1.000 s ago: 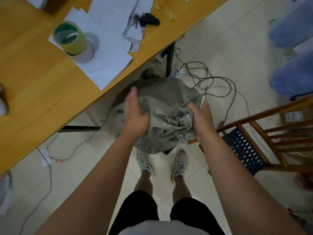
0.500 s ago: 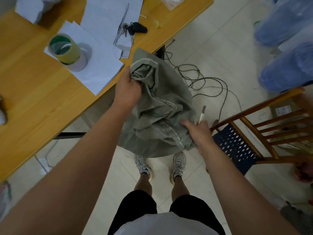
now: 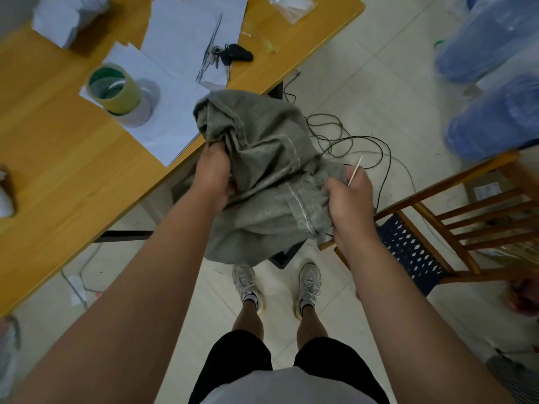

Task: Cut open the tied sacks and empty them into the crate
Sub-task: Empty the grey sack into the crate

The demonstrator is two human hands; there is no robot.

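On the orange wooden desk point(image 3: 58, 147), near its right edge, a yellow-green roll of tape point(image 3: 115, 88) is sitting on white paper sheets point(image 3: 175, 118), with a black key fob and keys point(image 3: 230, 56) lying further along. Just past that edge, the left hand point(image 3: 214, 177) is gripping a bunched fold of the crumpled grey-green woven sack point(image 3: 271, 182), holding it above the tiled floor. The right hand point(image 3: 348, 205) is clutching the sack's stitched hem while also pinching a thin pale blade point(image 3: 355, 169). A brown wooden chair point(image 3: 455, 223) is standing beside it.

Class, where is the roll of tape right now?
In the head view, the roll of tape stands upper left on the wooden table, on white papers.
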